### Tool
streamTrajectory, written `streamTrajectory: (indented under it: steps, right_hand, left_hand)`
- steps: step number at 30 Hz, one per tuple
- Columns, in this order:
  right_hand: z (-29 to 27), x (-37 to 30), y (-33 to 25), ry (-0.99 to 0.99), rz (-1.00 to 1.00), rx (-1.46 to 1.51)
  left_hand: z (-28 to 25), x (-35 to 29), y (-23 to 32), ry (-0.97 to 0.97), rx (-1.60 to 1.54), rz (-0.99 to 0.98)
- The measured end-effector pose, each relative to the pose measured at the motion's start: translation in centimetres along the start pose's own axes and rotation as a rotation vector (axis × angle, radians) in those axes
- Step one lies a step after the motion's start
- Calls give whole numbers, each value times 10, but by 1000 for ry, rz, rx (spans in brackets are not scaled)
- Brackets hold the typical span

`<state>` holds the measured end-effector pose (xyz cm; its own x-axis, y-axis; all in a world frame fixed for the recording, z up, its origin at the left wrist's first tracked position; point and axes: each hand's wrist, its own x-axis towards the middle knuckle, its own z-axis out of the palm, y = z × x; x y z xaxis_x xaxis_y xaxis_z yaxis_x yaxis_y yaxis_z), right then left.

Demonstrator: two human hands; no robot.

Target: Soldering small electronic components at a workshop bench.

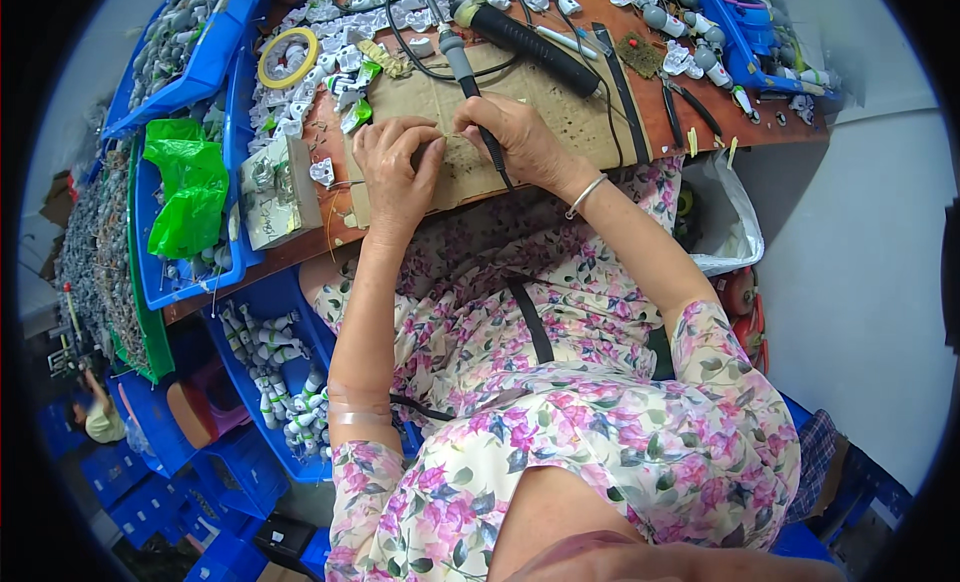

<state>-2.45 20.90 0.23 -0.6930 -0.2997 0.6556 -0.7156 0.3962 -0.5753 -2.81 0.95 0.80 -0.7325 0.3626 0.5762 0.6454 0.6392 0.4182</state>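
My right hand (515,140) is closed around the dark handle of a soldering iron (456,57), whose grey collar and metal tip point away from me. Beside it, my left hand (398,167) has its fingers curled and pinched together; whatever they hold is hidden or too small to name. Both hands rest over a worn cardboard sheet (470,182) at the near edge of the table. Past the right hand lies a thick black cylindrical tool (540,52) with a cord.
White plastic parts (345,62) are heaped at the back, with a yellow tape roll (288,58) among them. Pliers (690,112) lie at right. Blue bins (235,172) stand at left, one holding a green bag (185,187). A white bag (735,217) hangs below the table's right side.
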Motion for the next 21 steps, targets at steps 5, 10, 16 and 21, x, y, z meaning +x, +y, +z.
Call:
streamTrajectory:
  steps: [5,10,16,21]
  right_hand:
    - [-1,-1,-2,-37,56,38]
    - [-1,4,-5,-78,59,12]
    - [1,5,-10,-109,56,13]
    - [-3,5,-9,-148,59,-28]
  left_hand:
    - [-1,0,-1,-10,-24,-10]
    - [-1,0,-3,-19,-27,2]
    - [1,6,8,-42,94,20]
    - [5,5,2,25,99,102]
